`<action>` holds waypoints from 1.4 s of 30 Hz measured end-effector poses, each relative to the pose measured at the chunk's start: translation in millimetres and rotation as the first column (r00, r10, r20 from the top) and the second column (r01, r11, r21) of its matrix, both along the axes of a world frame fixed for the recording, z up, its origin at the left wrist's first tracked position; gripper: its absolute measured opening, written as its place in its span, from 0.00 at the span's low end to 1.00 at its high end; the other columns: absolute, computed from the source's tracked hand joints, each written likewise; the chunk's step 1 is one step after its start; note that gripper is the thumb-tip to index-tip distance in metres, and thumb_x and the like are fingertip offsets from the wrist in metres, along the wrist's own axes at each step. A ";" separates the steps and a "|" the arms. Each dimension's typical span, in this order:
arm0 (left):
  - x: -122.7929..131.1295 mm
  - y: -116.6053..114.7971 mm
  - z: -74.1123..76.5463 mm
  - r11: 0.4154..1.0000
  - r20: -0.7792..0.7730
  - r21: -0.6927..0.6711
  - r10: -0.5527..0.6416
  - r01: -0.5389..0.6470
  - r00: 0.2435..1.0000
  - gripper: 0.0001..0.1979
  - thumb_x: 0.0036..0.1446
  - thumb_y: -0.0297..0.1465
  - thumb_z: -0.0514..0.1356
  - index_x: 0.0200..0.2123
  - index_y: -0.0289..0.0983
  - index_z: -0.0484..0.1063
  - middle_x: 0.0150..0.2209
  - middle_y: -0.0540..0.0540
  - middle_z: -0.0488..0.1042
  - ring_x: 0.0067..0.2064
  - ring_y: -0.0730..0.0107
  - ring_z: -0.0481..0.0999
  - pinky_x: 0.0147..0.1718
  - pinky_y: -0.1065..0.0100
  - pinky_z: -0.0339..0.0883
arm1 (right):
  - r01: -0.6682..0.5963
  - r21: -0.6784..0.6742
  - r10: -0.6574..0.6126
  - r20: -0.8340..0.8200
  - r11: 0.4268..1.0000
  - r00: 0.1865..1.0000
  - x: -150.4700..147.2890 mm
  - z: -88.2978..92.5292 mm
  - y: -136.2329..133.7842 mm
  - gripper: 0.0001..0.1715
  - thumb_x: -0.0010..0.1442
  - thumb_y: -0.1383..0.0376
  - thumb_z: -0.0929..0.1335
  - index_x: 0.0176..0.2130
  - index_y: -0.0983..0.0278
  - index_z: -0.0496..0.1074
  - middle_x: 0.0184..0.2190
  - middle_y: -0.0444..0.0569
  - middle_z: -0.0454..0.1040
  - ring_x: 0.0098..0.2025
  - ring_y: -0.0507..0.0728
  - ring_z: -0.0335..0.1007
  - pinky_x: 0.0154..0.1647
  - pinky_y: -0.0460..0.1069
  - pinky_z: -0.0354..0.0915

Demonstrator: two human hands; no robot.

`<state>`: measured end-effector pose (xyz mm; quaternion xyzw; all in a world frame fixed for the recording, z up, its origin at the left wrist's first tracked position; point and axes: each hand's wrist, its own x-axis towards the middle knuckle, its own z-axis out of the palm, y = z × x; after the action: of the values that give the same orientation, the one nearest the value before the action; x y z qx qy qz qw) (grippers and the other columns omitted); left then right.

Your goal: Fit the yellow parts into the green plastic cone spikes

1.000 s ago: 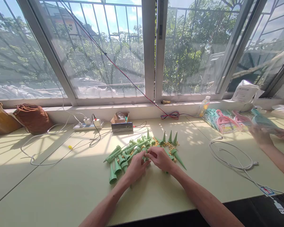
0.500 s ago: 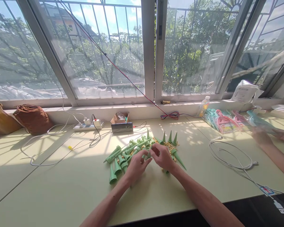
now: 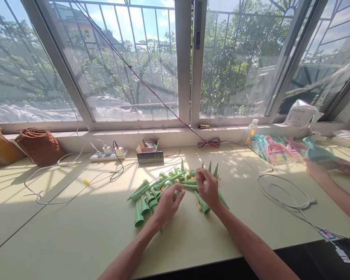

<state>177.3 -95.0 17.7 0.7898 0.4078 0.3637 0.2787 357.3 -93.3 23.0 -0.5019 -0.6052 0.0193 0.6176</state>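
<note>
A heap of hollow green plastic cones lies on the table in front of me, some on their sides and a few standing with tips up. My left hand is closed around a green cone; only part of it shows between thumb and fingers. To the right, my right hand hovers at the heap's right side, thumb and fingertips pinched together. Whatever they pinch is too small to make out. Below that hand lies another green cone, with small yellow pieces beside it.
At right, another person's hands hold a teal dustpan-like item near bagged pink and teal ones. A white cable coils on the table. Behind the heap are a phone, small box and power strip.
My right hand has moved away from my left, rightward and slightly up, uncovering the cone beneath it. My left hand stays nearly still. The other person's teal item has shifted left.
</note>
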 end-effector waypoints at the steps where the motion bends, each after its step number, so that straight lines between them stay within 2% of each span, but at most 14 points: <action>1: 0.0 0.0 0.0 1.000 -0.002 0.001 -0.001 0.001 1.000 0.11 0.63 0.39 0.53 0.39 0.37 0.69 0.37 0.47 0.73 0.19 0.80 0.61 0.19 0.74 0.59 | 0.008 -0.003 -0.008 0.015 1.000 1.000 1.7 -1.2 2.0 0.15 0.67 0.60 0.61 0.40 0.64 0.74 0.30 0.49 0.74 0.25 0.52 0.66 0.32 0.47 0.65; 6: 0.8 -0.3 1.2 1.000 -0.002 0.007 0.008 -0.008 1.000 0.12 0.63 0.39 0.53 0.37 0.37 0.69 0.36 0.48 0.73 0.20 0.80 0.60 0.20 0.74 0.58 | 0.014 -0.029 -0.010 0.140 0.999 0.990 10.5 -12.4 15.1 0.17 0.68 0.62 0.61 0.45 0.66 0.76 0.32 0.51 0.75 0.28 0.53 0.68 0.33 0.46 0.64; 15: 1.5 -1.6 2.4 1.000 -0.007 0.011 0.000 0.000 1.000 0.13 0.63 0.40 0.53 0.38 0.37 0.70 0.36 0.47 0.74 0.21 0.78 0.62 0.21 0.72 0.59 | 0.081 -0.174 -0.034 0.260 0.981 0.965 23.2 -26.7 30.5 0.19 0.67 0.65 0.60 0.48 0.68 0.76 0.32 0.52 0.76 0.29 0.54 0.69 0.33 0.46 0.61; 22: 2.4 -1.1 -1.4 1.000 -0.010 0.006 -0.003 0.003 1.000 0.13 0.64 0.40 0.52 0.38 0.37 0.69 0.37 0.46 0.74 0.21 0.77 0.62 0.22 0.72 0.58 | 0.126 -0.223 -0.044 0.339 0.967 0.940 26.0 -30.0 34.9 0.16 0.67 0.67 0.60 0.43 0.65 0.76 0.33 0.52 0.76 0.35 0.56 0.72 0.35 0.46 0.61; 32: 2.1 -1.3 -0.5 1.000 -0.030 -0.001 -0.020 0.020 0.999 0.14 0.64 0.41 0.52 0.38 0.37 0.69 0.37 0.46 0.74 0.21 0.77 0.62 0.23 0.72 0.59 | 0.191 -0.293 -0.062 0.400 0.937 0.914 25.6 -24.8 34.5 0.16 0.66 0.70 0.60 0.40 0.63 0.76 0.32 0.51 0.76 0.32 0.55 0.71 0.30 0.46 0.56; 42: 2.3 -1.2 -1.7 1.000 -0.057 0.016 -0.019 0.020 0.998 0.14 0.64 0.40 0.52 0.38 0.37 0.69 0.38 0.45 0.75 0.21 0.77 0.61 0.23 0.72 0.58 | 0.181 -0.331 -0.047 0.376 0.926 0.926 27.1 -23.9 36.2 0.15 0.66 0.71 0.60 0.39 0.64 0.76 0.32 0.52 0.75 0.32 0.55 0.70 0.30 0.46 0.56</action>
<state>179.6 -96.2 16.0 0.8060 0.4050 0.3417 0.2639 384.4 -57.1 -1.0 -0.6360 -0.6637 0.0007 0.3937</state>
